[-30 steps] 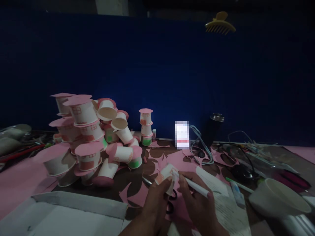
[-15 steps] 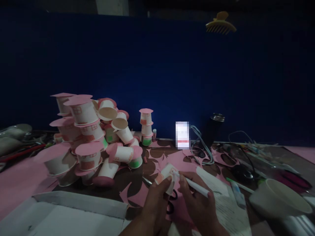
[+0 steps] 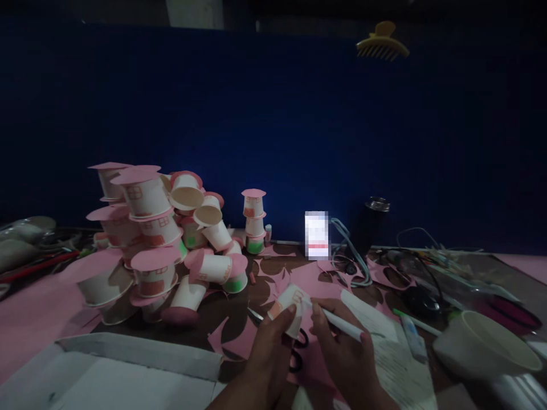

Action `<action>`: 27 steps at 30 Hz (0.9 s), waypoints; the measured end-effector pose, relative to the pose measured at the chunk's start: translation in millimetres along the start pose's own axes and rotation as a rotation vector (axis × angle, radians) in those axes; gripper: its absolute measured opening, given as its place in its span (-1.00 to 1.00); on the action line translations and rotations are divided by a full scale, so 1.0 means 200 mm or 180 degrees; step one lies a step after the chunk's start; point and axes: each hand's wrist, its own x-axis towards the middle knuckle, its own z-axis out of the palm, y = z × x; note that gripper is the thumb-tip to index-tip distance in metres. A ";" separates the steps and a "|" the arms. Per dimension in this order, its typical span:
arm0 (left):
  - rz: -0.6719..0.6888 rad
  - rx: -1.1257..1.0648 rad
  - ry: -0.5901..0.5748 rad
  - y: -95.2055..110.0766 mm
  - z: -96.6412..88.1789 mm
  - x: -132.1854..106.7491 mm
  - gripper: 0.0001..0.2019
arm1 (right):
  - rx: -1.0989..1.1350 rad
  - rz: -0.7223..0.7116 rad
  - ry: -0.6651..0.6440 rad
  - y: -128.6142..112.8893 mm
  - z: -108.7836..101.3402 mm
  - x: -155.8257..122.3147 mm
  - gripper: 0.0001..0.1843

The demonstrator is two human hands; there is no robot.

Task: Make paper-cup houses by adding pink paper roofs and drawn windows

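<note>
The left hand (image 3: 268, 352) is closed around a small paper cup (image 3: 287, 304), thumb on its side, holding it tilted just above the counter (image 3: 239, 319) at the bottom centre of the view. The right hand (image 3: 347, 354) is pinched on a white pen (image 3: 342, 324), whose tip touches the cup's wall by a small reddish window mark. The two hands sit close together, with the cup between them. Below them, dark scissors (image 3: 298, 348) lie on pink paper scraps (image 3: 299, 278), and a printed sheet (image 3: 387, 344) lies beside the right hand. A glue tube (image 3: 412, 337) and a white bowl (image 3: 485, 345) lie further right. Near the front left is a white cardboard box (image 3: 128, 364). Beyond it, a heap of paper cups with pink lids (image 3: 156, 239) leans in all directions, with a short upright stack of cups (image 3: 254, 221) just to its right. Further back stand a lit phone (image 3: 317, 234), a tangle of cables (image 3: 351, 253) and a dark tumbler (image 3: 372, 223) against the blue wall (image 3: 273, 114). A yellow hair clip (image 3: 382, 41) sits at the top of that wall.
</note>
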 end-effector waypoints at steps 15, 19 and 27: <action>-0.0029 0.0086 -0.0063 0.00 -0.01 0.00 -0.84 | 0.0131 0.0111 0.0213 -0.04 0.00 0.02 -0.76; 0.0020 0.0080 -0.0068 0.00 -0.01 0.00 -0.85 | 0.0111 0.0251 0.0104 -0.01 0.02 0.00 -0.82; 0.0061 -0.0114 -0.0190 0.01 0.00 -0.01 -0.82 | 0.0293 0.0335 0.0386 0.00 0.02 -0.01 -0.86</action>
